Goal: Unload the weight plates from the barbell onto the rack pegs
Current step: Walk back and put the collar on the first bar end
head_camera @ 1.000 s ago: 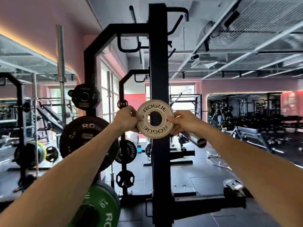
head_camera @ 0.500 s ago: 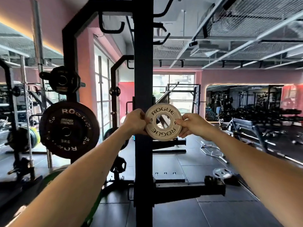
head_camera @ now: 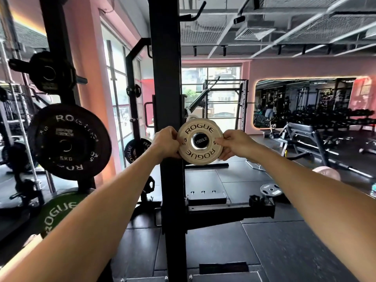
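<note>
We see both hands holding a small tan plate (head_camera: 200, 141) marked ROGUE and 5 KG, upright, just right of the black rack upright (head_camera: 167, 98). Left hand (head_camera: 165, 142) has its fingers curled on the plate's left edge; right hand (head_camera: 234, 143) pinches the right edge, thumb on the face. Through the plate's centre hole we see a round end cap (head_camera: 201, 141) reading 1500LB, ringed by bright metal; whether the plate is seated on it we cannot tell. Just behind the plate's top a white ring edge (head_camera: 190, 118) peeks out. On the left rack post, a black ROGUE plate (head_camera: 69, 141) hangs on a peg, a smaller black plate (head_camera: 49, 73) above it, a green ROGUE plate (head_camera: 58, 210) below. Further back, another small black plate (head_camera: 135, 150) sits low near the upright. A grey plate (head_camera: 271, 189) lies flat on the floor to the right.
</note>
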### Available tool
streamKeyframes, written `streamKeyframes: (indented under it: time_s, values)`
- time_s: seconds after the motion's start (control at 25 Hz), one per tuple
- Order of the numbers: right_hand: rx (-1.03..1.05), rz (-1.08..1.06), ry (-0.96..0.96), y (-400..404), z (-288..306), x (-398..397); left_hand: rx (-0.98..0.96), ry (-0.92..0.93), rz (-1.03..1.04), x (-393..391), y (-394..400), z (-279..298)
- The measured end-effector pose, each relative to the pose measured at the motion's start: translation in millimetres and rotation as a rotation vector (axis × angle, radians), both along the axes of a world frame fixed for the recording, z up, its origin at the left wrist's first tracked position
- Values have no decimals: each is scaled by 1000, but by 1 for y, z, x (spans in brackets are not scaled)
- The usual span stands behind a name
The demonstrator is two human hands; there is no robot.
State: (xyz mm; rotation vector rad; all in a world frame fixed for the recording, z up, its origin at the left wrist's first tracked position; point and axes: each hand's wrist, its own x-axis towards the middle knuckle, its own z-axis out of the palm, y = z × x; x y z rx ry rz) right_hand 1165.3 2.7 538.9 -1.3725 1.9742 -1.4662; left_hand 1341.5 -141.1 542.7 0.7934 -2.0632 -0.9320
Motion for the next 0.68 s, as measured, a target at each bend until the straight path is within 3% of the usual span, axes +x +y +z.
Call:
streamKeyframes:
  time_s: [0.24,0.68]
  values:
    - [-68,-45,137,-13,-10,-16,-371,-19,91,-16,-6,-7]
    - [-97,-89,145,-90,-17,-74,-357,-13,130,-81,-84,-8]
